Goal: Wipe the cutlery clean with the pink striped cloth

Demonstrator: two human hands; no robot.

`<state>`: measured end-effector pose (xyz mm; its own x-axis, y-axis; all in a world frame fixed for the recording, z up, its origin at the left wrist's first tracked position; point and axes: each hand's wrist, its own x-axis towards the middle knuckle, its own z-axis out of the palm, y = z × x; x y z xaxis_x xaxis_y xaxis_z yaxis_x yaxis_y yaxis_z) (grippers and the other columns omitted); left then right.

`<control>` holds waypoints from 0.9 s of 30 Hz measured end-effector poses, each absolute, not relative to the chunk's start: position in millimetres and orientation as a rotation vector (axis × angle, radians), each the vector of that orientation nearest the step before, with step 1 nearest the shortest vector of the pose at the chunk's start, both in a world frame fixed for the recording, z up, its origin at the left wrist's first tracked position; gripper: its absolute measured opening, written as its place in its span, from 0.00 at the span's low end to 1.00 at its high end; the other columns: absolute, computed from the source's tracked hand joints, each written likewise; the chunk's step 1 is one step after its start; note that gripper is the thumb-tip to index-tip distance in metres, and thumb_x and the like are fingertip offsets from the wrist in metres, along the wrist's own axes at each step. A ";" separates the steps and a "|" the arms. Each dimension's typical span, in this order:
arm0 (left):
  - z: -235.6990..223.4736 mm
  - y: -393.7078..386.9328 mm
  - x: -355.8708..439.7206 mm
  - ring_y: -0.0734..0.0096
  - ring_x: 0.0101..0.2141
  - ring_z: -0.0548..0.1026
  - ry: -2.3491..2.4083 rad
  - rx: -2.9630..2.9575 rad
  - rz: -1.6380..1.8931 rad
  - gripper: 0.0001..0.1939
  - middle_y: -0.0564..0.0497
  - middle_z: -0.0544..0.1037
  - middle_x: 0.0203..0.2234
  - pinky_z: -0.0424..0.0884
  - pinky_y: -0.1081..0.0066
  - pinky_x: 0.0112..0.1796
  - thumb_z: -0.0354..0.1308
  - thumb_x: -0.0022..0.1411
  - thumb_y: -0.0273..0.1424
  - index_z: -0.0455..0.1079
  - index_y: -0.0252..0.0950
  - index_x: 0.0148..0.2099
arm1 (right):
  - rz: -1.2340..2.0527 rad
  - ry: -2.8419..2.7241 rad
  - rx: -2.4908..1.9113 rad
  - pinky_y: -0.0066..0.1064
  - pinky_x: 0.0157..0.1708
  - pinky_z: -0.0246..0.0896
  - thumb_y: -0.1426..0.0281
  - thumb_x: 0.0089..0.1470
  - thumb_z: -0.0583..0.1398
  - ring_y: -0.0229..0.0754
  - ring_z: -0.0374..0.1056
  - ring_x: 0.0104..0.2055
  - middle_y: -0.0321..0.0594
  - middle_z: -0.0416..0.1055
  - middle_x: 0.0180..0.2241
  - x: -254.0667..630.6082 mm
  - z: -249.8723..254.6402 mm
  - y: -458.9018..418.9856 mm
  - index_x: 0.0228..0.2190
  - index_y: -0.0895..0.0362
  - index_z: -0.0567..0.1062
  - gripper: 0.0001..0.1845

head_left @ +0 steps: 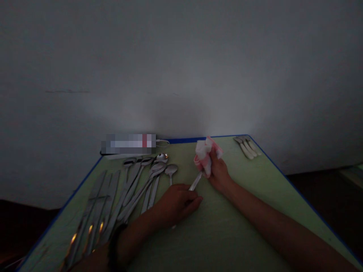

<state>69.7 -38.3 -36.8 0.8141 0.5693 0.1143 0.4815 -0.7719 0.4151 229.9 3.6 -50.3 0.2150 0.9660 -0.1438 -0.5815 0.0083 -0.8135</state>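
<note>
My left hand is closed on the end of a metal cutlery handle, held at a slant over the table. The other end of this piece goes into a crumpled pink and white cloth, so I cannot tell its kind. My right hand grips the cloth around it. Beside my left hand lies a spoon, its handle partly covered by that hand. Further left several more spoons lie in an overlapping group.
Long table knives lie along the left side, partly behind my left arm. A small group of cutlery rests at the far right corner. At the back left is a blurred-out box-like object with a white cable. A grey wall rises behind the green table.
</note>
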 end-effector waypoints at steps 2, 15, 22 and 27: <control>-38.9 -37.5 69.8 0.78 0.21 0.63 0.801 2.649 0.318 0.21 0.55 0.63 0.17 0.54 0.75 0.25 0.43 0.65 0.36 0.63 0.33 0.22 | 1.312 -0.512 -0.911 0.25 0.21 0.59 0.52 0.44 0.59 0.36 0.68 0.24 0.37 0.73 0.24 223.4 -50.8 -1.7 0.33 0.58 0.72 0.22; -35.8 -38.4 68.7 0.80 0.19 0.58 0.832 2.520 0.295 0.22 0.57 0.58 0.15 0.53 0.76 0.23 0.42 0.64 0.36 0.53 0.34 0.19 | 1.310 -0.547 -0.766 0.29 0.32 0.67 0.61 0.47 0.61 0.38 0.71 0.32 0.39 0.76 0.31 244.1 -58.6 20.5 0.37 0.57 0.72 0.16; -11.7 -46.7 60.7 0.73 0.31 0.68 0.665 2.427 0.357 0.15 0.52 0.70 0.29 0.63 0.73 0.36 0.37 0.67 0.35 0.63 0.35 0.36 | 1.255 -0.669 -0.854 0.27 0.27 0.64 0.57 0.45 0.61 0.39 0.71 0.29 0.39 0.75 0.28 251.6 -56.5 21.9 0.36 0.58 0.72 0.19; -10.0 -52.3 60.9 0.70 0.39 0.70 0.578 2.304 0.393 0.14 0.49 0.73 0.37 0.64 0.70 0.43 0.37 0.67 0.32 0.60 0.38 0.50 | 1.268 -0.643 -0.826 0.26 0.24 0.62 0.58 0.44 0.62 0.35 0.68 0.25 0.36 0.74 0.28 253.3 -58.1 25.0 0.36 0.57 0.71 0.18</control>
